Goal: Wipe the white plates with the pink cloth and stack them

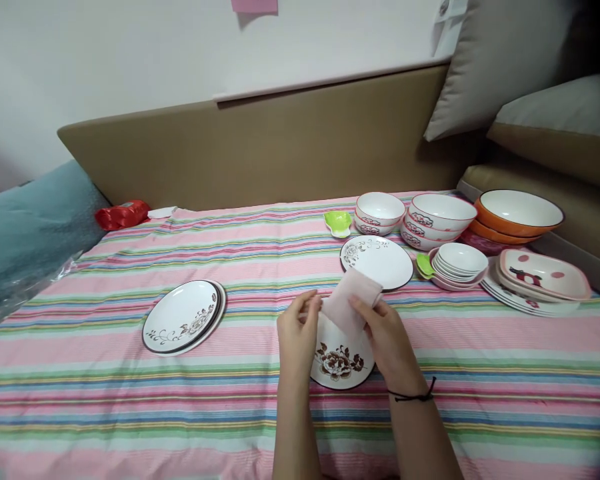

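My left hand (pixel 297 333) grips the left rim of a white plate with a brown flower pattern (pixel 341 365), held just above the striped cloth. Fingers of my right hand (pixel 387 337) are closed on a folded pink cloth (pixel 349 303) that rests on the plate's upper part. A black band sits on my right wrist. Behind the cloth lies another white flower-patterned plate (pixel 380 261) flat on the table.
A stack of matching plates (pixel 183 325) lies at the left. At the right are white bowls (pixel 380 210), red-rimmed bowls (pixel 437 220), orange bowls (pixel 517 217), small saucers (pixel 460 265), square dishes (pixel 543 283) and a green dish (pixel 339 223). A red packet (pixel 121 215) lies far left.
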Available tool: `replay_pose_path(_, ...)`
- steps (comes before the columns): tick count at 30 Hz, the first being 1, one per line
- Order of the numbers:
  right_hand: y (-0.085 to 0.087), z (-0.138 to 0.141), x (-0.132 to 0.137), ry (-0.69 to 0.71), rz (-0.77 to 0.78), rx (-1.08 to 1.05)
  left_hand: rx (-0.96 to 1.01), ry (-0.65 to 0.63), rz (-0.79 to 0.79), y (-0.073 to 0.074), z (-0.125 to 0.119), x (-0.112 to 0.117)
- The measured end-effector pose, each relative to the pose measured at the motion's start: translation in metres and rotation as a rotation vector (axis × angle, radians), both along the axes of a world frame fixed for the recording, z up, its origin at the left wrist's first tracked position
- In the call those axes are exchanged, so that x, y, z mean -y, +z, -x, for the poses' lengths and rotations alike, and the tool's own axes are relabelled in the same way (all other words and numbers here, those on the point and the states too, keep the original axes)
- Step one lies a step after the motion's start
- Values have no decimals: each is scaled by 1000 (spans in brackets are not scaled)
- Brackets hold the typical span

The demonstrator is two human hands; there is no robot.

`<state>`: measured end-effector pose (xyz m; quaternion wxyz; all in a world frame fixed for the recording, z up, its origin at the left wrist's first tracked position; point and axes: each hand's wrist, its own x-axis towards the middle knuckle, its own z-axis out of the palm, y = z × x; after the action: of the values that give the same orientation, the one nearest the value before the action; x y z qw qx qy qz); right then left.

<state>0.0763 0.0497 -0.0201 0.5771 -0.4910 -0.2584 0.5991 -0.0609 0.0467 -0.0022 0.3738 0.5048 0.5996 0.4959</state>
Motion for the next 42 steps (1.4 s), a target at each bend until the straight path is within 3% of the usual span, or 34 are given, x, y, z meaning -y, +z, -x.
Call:
replay_pose_path(4, -2, -13, 0, -182, -28, 438, -421, 196, 23, -8, 14, 1)
replay_pose_path(6, -1, -18, 1, -233, -115, 708, -463, 191, 158, -11, 20, 2)
replay_pose_path(8, 1, -19, 1, -228, -163, 840, -424, 156, 290, -13, 24, 3)
replay_pose_path(14, 7, -15, 4, -75, -8, 693, -202, 93, 341, -14, 30, 4)
replay_pose_path(18, 10, -24, 2, -8, 40, 881, 62, 95, 296, -18, 32, 3)
replay_pose_path(22, 12, -33, 2, 171, 40, 1012, 235, 153, 270, -19, 30, 2)
replay_pose_path(24, 10, -37, 3, 228, 71, 1061, 252, 154, 249, -19, 29, 2)
replay_pose_path(29, 1, -41, 2, 180, 142, 1165, 250, 136, 229, -21, 30, 3)
replay_pose_path(42, 6, -12, -15, 285, 9, 1093, 76, 91, 204, -19, 29, 4)
